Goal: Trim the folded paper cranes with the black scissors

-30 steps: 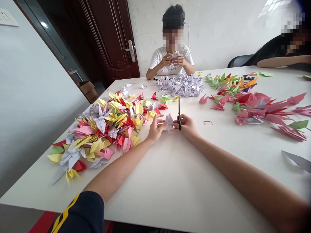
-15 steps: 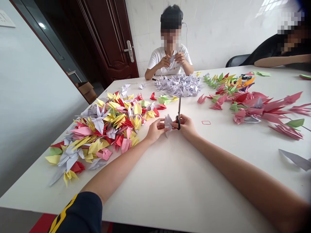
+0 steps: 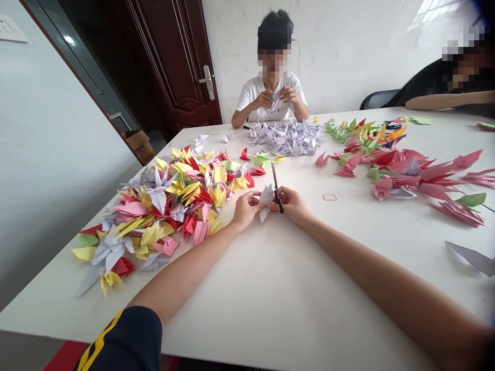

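Observation:
Between my hands, over the middle of the white table (image 3: pixel 247 288), is a pale lilac folded paper crane (image 3: pixel 266 197). My left hand (image 3: pixel 246 208) pinches it from the left with thumb and fingers. In my right hand (image 3: pixel 293 205) is a pair of scissors (image 3: pixel 278 195) with dark handles, the blades pointing up and away from me. The right fingertips also reach the crane's right edge. Whether the scissor blades are fully together is hard to make out. Close to my left forearm lies a large heap of red, yellow, pink and lilac folded papers (image 3: pixel 154 219).
Across the table a person in a white shirt (image 3: pixel 247 100) holds a pale paper piece behind a pile of lilac cranes (image 3: pixel 286 137). Pink and red cranes (image 3: pixel 417 170) spread on the right, near another person's arm (image 3: pixel 444 101). A lilac paper (image 3: pixel 469 256) lies at the right edge.
The scissors have tilted, their blade tips leaning further left. The crane has turned slightly between my fingers, and both hands stay at nearly the same place.

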Available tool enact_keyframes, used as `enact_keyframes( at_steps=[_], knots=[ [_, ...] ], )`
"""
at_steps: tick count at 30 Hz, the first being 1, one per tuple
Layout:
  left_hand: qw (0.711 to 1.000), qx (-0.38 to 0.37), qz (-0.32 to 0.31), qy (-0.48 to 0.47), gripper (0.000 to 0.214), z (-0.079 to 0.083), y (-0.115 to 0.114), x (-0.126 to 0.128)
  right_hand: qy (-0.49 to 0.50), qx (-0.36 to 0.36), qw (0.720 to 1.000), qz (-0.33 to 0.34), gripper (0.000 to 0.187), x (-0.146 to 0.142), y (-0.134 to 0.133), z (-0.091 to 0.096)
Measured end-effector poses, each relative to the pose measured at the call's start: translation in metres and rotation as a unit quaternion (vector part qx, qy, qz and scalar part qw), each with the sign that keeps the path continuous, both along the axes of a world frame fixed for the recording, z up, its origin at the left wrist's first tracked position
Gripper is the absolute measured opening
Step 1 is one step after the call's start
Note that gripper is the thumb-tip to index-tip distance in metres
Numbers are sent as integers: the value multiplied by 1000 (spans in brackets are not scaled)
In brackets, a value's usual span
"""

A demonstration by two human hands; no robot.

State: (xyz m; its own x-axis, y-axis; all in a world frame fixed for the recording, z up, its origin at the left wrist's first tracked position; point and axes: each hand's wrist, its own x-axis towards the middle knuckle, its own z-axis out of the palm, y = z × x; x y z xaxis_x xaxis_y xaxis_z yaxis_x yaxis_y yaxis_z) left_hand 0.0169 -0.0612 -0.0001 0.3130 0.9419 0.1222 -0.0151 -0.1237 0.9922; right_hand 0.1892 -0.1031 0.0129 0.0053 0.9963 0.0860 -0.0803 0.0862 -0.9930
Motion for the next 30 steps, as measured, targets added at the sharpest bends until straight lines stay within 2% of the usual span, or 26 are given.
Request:
enact_keyframes(
  at_steps=[8,12,16,20,30],
  knots=[
    [999,22,-22,14,40,5,-6,1,20,-20,1000,0,48,0,2,-4],
    [1000,22,-9,15,38,3,-5,1,18,-13,1000,-19,46,-2,0,-5],
    [999,28,19,42,32,2,-3,0,7,50,996,-72,47,-2,0,-7],
    [995,40,25,83,27,4,-5,0,33,107,991,-78,46,-2,0,-9],
    [996,65,0,57,35,4,-7,-2,28,75,996,-48,46,-3,-2,-6]
  ],
)
